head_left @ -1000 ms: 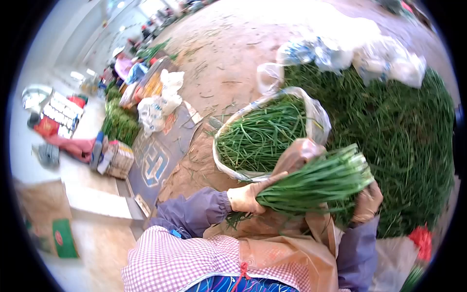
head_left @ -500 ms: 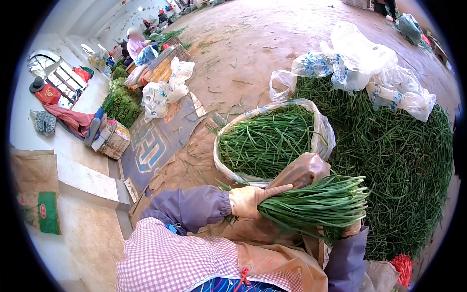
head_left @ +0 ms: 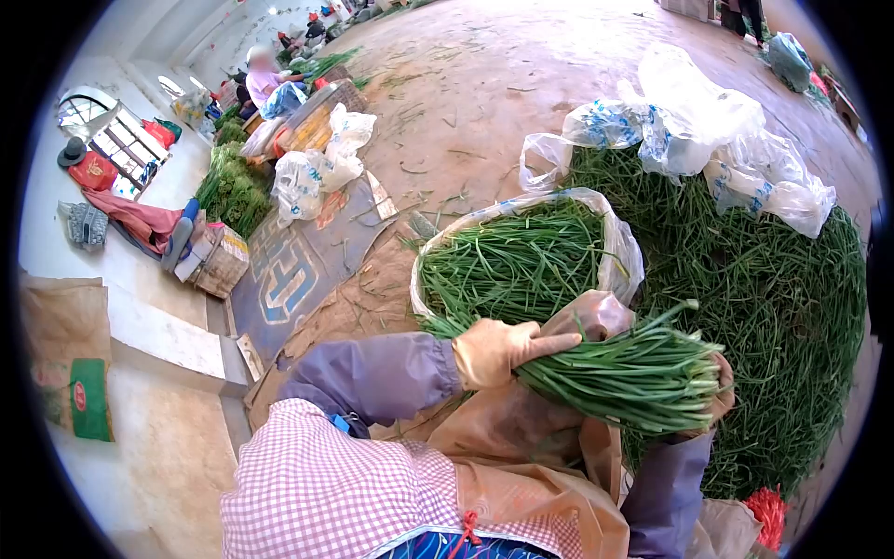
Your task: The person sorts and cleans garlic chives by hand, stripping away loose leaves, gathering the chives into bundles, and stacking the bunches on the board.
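Note:
A thick bunch of garlic chives (head_left: 624, 373) lies sideways over my lap, its pale cut ends toward the right. My left hand (head_left: 503, 352), in a tan glove, is closed on the leafy end with the index finger stretched along the top. At the pale ends, my right hand (head_left: 723, 391) cups the bunch from the outer side; most of its fingers are hidden behind the stalks. Just beyond, a plastic-lined container (head_left: 619, 247) is filled with loose chives (head_left: 512, 265). A brown plastic apron (head_left: 531, 484) covers my knees.
A large heap of chives (head_left: 773, 326) spreads on the right, with crumpled clear plastic bags (head_left: 698, 121) on top. Red string (head_left: 767, 515) lies at lower right. Left are a printed mat (head_left: 298, 270) and a wicker basket (head_left: 222, 261). A person (head_left: 265, 84) sits farther back.
Both hands and the bunch have shifted right. The left hand has also risen slightly, and the right hand now shows more around the cut ends, which look more gathered.

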`<act>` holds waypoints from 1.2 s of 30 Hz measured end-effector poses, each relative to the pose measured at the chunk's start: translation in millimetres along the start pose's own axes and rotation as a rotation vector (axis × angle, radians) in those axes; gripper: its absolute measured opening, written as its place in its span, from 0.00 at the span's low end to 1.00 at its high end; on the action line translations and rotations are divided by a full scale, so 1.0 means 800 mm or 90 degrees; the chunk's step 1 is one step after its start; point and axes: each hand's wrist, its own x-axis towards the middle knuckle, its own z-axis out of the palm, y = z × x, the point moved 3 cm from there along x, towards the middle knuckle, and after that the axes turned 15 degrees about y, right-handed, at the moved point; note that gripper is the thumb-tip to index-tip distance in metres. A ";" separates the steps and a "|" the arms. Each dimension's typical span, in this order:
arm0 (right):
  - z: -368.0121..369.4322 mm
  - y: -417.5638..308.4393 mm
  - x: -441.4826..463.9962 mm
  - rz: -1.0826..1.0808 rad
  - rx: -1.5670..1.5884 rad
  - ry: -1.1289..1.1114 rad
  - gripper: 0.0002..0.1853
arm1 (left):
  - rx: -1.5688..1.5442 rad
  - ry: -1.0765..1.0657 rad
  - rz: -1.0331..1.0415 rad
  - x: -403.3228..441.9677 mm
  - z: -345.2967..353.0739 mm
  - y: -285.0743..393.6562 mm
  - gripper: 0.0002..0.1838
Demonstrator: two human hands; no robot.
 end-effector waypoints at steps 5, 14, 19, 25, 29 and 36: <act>-0.267 -0.051 0.128 -0.023 -0.373 0.390 0.08 | 0.027 0.060 0.017 -0.018 0.007 0.002 0.46; 0.099 -0.078 -0.023 -0.182 -0.955 -0.507 0.28 | 0.310 0.052 0.183 -0.001 0.003 0.030 0.41; 0.113 -0.066 -0.046 -0.196 -0.908 -0.536 0.20 | 0.264 0.052 0.178 -0.011 0.004 0.023 0.41; 0.126 -0.079 -0.063 -0.420 -0.941 -0.535 0.10 | 0.292 0.020 0.200 -0.006 0.003 0.033 0.41; 0.071 -0.036 -0.037 -0.037 -0.642 -0.349 0.04 | 0.201 0.032 0.152 -0.008 0.015 0.020 0.43; -0.022 -0.043 0.019 0.012 -0.221 0.087 0.12 | 0.158 0.011 0.149 -0.013 0.017 0.019 0.45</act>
